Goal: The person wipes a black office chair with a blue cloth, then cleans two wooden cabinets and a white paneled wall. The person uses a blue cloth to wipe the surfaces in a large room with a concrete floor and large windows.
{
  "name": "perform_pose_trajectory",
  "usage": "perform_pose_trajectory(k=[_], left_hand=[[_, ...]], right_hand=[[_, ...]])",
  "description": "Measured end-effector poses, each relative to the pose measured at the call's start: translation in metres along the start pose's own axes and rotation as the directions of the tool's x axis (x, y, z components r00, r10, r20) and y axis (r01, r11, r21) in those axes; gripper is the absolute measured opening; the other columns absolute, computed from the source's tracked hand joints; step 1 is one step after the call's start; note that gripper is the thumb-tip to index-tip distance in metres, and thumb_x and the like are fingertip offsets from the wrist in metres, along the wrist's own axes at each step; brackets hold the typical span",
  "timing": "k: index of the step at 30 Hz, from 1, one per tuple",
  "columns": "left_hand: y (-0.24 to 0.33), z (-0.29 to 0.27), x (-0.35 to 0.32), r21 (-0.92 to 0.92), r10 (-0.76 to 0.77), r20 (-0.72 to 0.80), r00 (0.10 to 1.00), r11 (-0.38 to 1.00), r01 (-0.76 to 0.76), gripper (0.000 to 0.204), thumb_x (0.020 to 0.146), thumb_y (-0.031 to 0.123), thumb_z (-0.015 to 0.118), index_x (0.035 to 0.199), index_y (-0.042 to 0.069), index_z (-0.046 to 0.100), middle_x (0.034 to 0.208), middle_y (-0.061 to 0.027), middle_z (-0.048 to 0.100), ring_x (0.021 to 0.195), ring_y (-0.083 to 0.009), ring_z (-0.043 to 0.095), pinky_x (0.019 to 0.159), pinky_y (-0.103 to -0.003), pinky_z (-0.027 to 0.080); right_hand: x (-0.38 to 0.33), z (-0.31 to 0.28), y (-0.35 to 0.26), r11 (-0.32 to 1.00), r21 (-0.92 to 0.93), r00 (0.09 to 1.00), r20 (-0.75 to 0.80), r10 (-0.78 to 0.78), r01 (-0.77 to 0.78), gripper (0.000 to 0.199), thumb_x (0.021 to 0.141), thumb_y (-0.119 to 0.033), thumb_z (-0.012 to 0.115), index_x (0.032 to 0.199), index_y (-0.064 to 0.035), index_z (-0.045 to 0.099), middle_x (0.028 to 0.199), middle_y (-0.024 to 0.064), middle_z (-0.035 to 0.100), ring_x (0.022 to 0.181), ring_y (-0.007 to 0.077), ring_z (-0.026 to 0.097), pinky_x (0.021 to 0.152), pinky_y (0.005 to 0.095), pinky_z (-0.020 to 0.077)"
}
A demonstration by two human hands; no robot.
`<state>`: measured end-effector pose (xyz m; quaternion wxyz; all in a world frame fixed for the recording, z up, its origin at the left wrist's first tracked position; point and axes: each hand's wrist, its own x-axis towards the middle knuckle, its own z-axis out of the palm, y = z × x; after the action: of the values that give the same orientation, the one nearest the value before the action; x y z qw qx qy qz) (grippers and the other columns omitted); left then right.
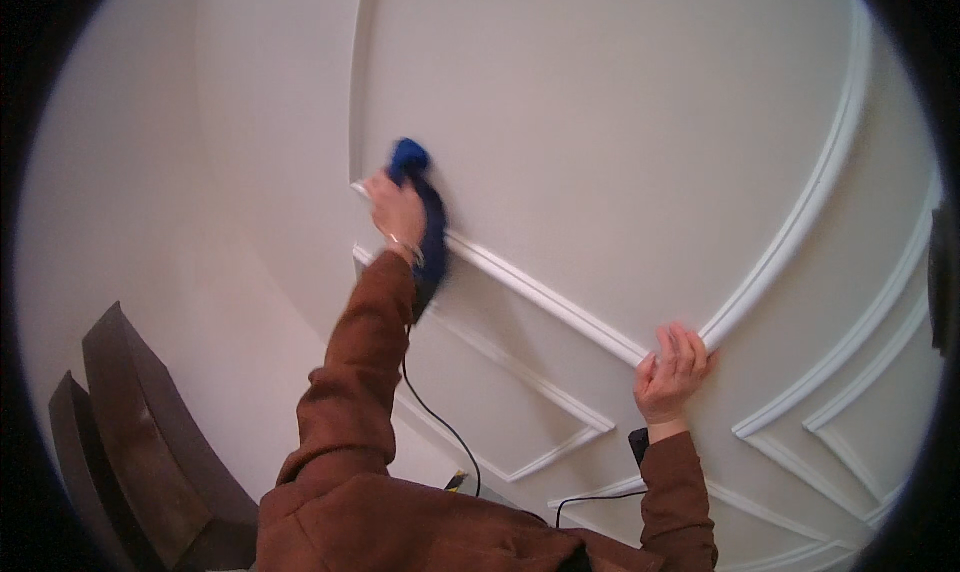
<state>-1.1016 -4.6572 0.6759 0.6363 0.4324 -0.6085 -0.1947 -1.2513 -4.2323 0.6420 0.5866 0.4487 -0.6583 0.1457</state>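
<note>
My left hand (398, 210) is closed around a blue corded power tool (432, 234), held against the left end of a white wall moulding (545, 294). The tool is blurred, so its exact kind does not show; a black cord (440, 419) hangs from its lower end. To the right, my right hand (676, 374) grips the lower corner of the moulding frame, thumb and bent fingers over the strip where the straight piece meets the long side strip (800, 230).
More white moulding strips (545, 392) form angled panels below and right. Brown furniture (150, 452) stands at lower left. A small black object (638, 444) shows by my right wrist, with a second cord (600, 496) below. Something dark (940, 282) is at the right edge.
</note>
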Motion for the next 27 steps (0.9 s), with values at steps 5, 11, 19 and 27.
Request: perform_pose_trajectory(k=[5, 11, 19, 27], left_hand=[[0.085, 0.007, 0.055, -0.495, -0.267, 0.077, 0.961, 0.826, 0.269, 0.043, 0.095, 0.031, 0.055, 0.122, -0.002, 0.056, 0.124, -0.0253, 0.055, 0.113, -0.0436, 0.055, 0.097, -0.048, 0.043], [0.197, -0.021, -0.105, -0.455, 0.909, -0.016, 0.416, 0.364, -0.813, 0.044, 0.076, 0.000, 0.061, 0.120, 0.007, 0.062, 0.131, -0.0165, 0.052, 0.116, -0.0380, 0.050, 0.095, -0.045, 0.046], [0.144, -0.019, -0.022, -0.227, 0.876, -0.031, 0.481, 0.462, -0.857, 0.055, 0.068, -0.009, 0.056, 0.121, 0.006, 0.060, 0.138, -0.0162, 0.049, 0.129, -0.0332, 0.046, 0.108, -0.045, 0.035], [0.090, -0.011, 0.054, 0.026, 0.168, 0.081, 0.982, 0.985, -0.171, 0.032, 0.085, 0.017, 0.059, 0.113, 0.003, 0.065, 0.116, -0.0259, 0.059, 0.102, -0.0432, 0.059, 0.092, -0.050, 0.048]], right_hand=[[-0.003, 0.000, -0.001, 1.000, -0.024, 1.000, 0.011, 0.013, -0.013, 0.038, 0.083, -0.015, 0.058, 0.120, -0.0140, 0.063, 0.127, 0.0013, 0.056, 0.123, 0.0238, 0.047, 0.111, 0.0537, 0.0221], [-0.003, 0.002, 0.000, 1.000, -0.025, 1.000, 0.006, 0.005, -0.005, 0.037, 0.083, -0.015, 0.058, 0.119, -0.0137, 0.064, 0.128, 0.0008, 0.058, 0.125, 0.0224, 0.046, 0.114, 0.0542, 0.0180], [-0.006, 0.002, 0.002, 1.000, -0.027, 0.999, 0.029, -0.014, 0.015, 0.037, 0.082, -0.013, 0.057, 0.118, -0.0145, 0.064, 0.128, -0.0004, 0.057, 0.125, 0.0212, 0.046, 0.112, 0.0555, 0.0196], [-0.004, -0.001, -0.005, 1.000, -0.004, 0.999, 0.035, 0.018, -0.018, 0.041, 0.081, -0.014, 0.058, 0.121, -0.0155, 0.062, 0.130, -0.0012, 0.055, 0.126, 0.0197, 0.045, 0.113, 0.0545, 0.0191]])
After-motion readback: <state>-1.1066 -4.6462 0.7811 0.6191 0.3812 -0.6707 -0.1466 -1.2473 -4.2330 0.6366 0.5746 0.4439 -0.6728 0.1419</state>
